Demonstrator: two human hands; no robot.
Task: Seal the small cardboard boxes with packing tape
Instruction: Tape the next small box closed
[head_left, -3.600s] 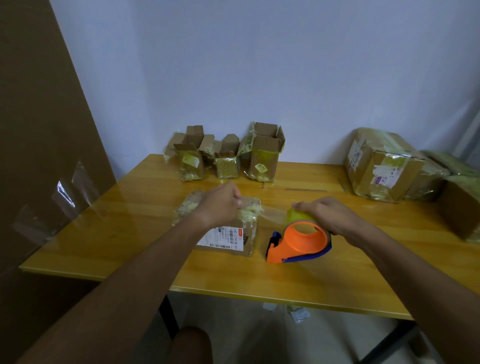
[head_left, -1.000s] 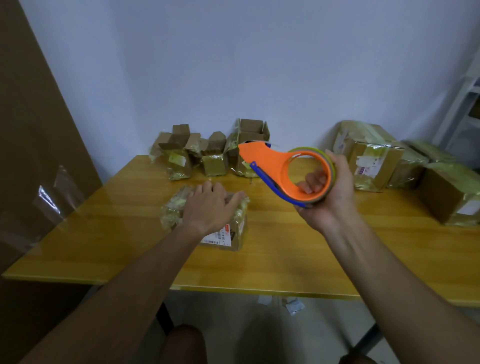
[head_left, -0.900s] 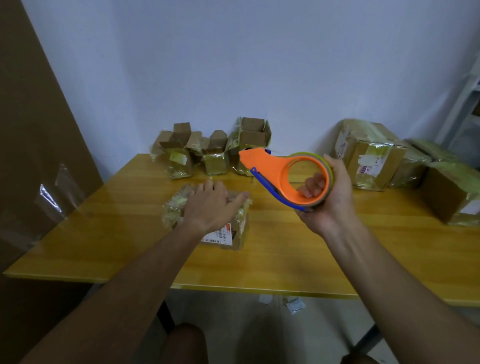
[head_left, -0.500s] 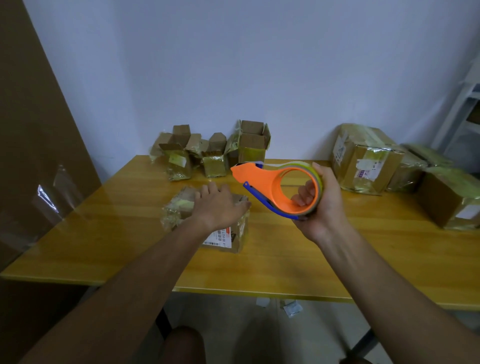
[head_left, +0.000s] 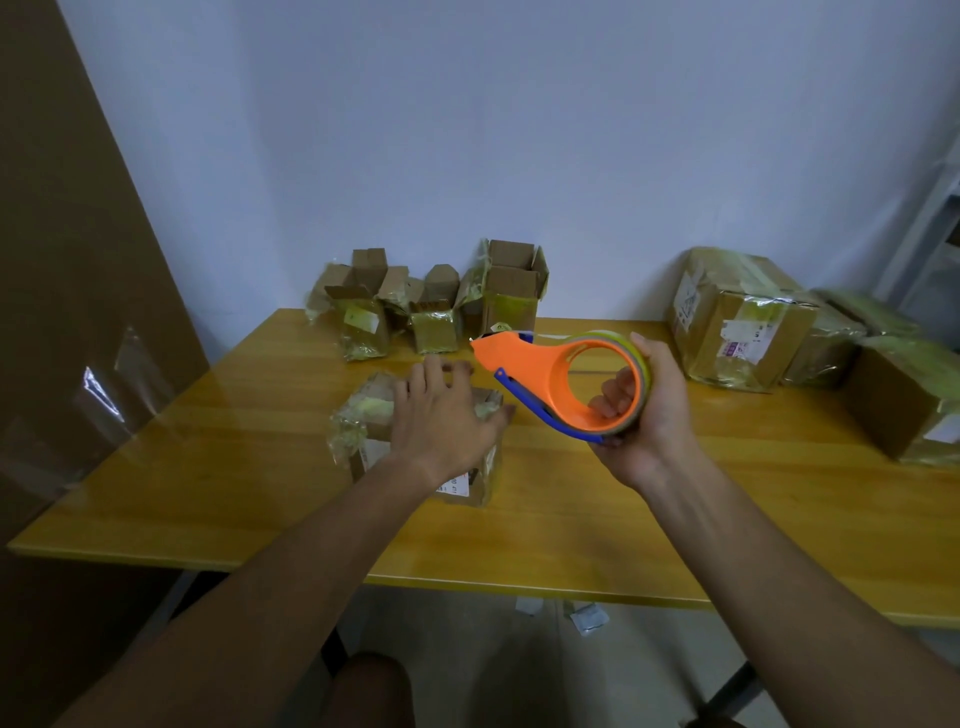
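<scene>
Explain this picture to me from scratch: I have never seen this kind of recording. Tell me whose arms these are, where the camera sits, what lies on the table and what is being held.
There is no machine here. A person wears one wide-angle camera on the head, looking forward and down, so both arms reach in from the bottom edge.

The left hand lies flat, fingers spread, on a small cardboard box wrapped in tape, with a printed label on its side. The right hand grips an orange tape dispenser, fingers through its ring, raised above the yellow wooden table.

By the wall stand small open boxes, flaps up. On the right sit larger taped boxes. A big brown cardboard sheet leans at the left.
</scene>
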